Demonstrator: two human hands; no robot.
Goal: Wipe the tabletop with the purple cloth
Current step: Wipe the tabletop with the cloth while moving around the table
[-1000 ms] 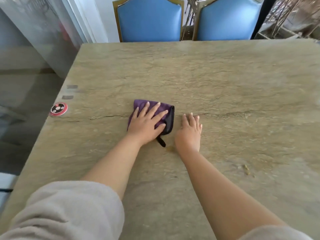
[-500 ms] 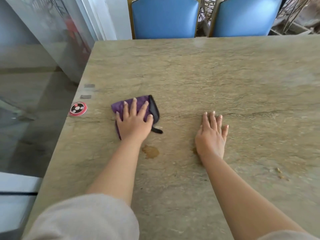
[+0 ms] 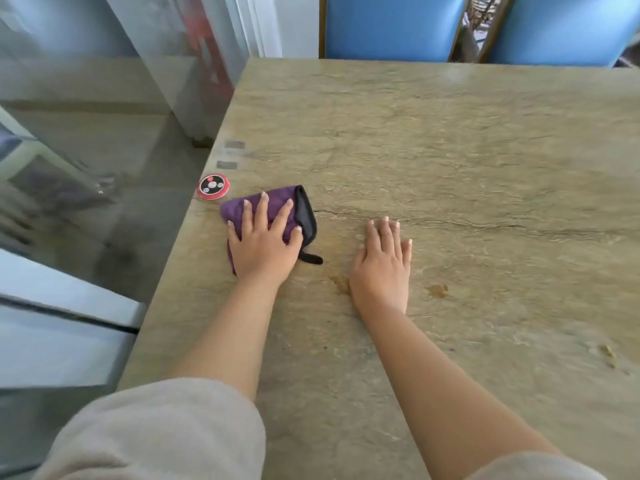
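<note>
Beside the red disc (image 3: 213, 186), flat left hand (image 3: 264, 244) presses purple cloth (image 3: 273, 206); right hand (image 3: 383, 263) rests flat.

two hands (image 3: 263, 247), one cloth (image 3: 273, 206), two chairs (image 3: 391, 26)

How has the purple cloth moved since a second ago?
Yes: the purple cloth slid left toward the red round disc at the table's left edge, now almost touching it.

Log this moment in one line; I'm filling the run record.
left hand flat on purple cloth | right hand flat on tabletop | stain unwiped
</note>
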